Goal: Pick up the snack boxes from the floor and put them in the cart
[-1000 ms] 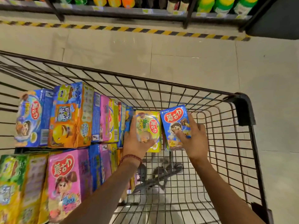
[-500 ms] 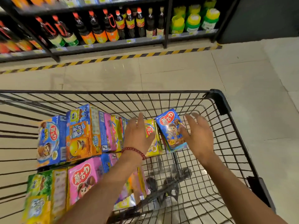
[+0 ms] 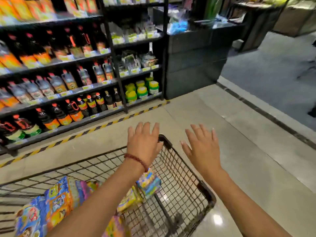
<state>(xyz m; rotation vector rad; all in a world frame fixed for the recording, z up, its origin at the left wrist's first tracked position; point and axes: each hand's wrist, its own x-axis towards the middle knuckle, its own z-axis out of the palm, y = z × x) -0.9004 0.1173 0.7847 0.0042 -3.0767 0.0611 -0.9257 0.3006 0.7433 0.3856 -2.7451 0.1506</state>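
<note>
The person's left hand (image 3: 143, 145) is raised above the far corner of the black wire shopping cart (image 3: 179, 185), its fingers straight and spread, palm down, holding nothing. A red beaded bracelet (image 3: 136, 159) circles its wrist. The right hand (image 3: 201, 149) hangs at three o'clock from the left one, well apart from it, over the pale tiled floor (image 3: 248, 168) just outside the cart's right rim; its fingers too are straight and fanned, and it grips nothing.

The colourful cardboard snack boxes (image 3: 56, 202) lie inside the cart, at about seven o'clock from the left hand. They are packed together along the cart's left half, blurred, in blue, orange, pink and yellow. A small blue and yellow snack box (image 3: 148, 183) sits tilted just below the left wrist, at the right end of the group, near the cart's middle. Whether it leans on its neighbours cannot be told, since the forearm covers that side. The right half of the cart's wire bottom shows bare mesh.

At eleven o'clock, beyond a yellow and black striped floor line (image 3: 95, 129), black metal store shelves (image 3: 68, 93) carry rows of dark bottles with orange labels (image 3: 75, 113). At twelve o'clock, green and yellow lidded jars (image 3: 142, 90) stand on a low shelf. A dark counter (image 3: 196, 62) stands at one o'clock.
</note>
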